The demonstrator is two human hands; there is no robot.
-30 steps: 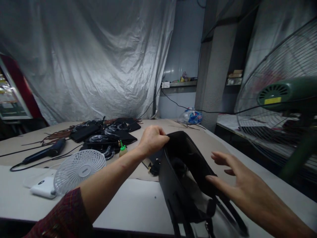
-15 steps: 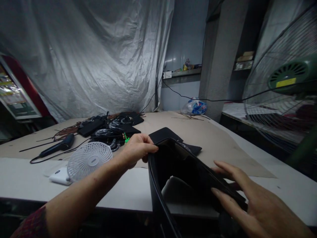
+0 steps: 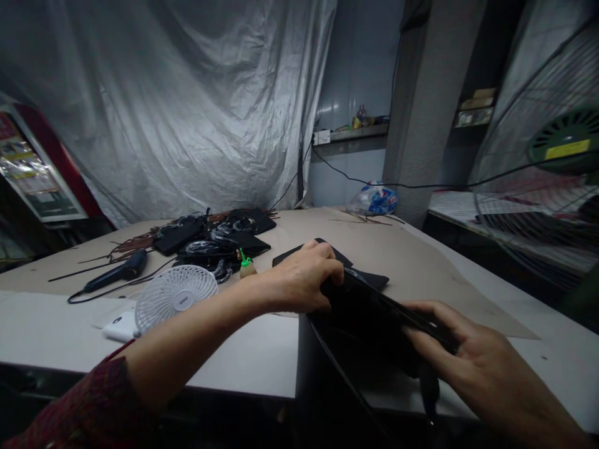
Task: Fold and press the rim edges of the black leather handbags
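Observation:
A black bag [image 3: 322,368] with a wide mouth stands at the table's front edge, its opening toward me. My left hand [image 3: 313,274] is closed on the far corner of the rim, fingers bent over it and thumb low inside. On the right, my right hand [image 3: 468,355] pinches the side rim between thumb and fingers. A dark strap or tab [image 3: 428,386] hangs below that hand. The inside of the bag is too dark to make out. Just behind it lie flat black pieces [image 3: 369,279].
Left on the table are a small white fan [image 3: 180,300], a dark corded tool [image 3: 116,272], a green-capped bottle [image 3: 246,267] and a pile of black bags [image 3: 210,240] with plastic-wrapped parts. A plastic bag [image 3: 377,199] sits at the back. A large caged fan [image 3: 556,143] stands right.
My left hand has moved right along the rim and bent over its corner. My right hand's spread fingers have closed on the side rim. The bag's mouth has narrowed, and the view has shifted slightly.

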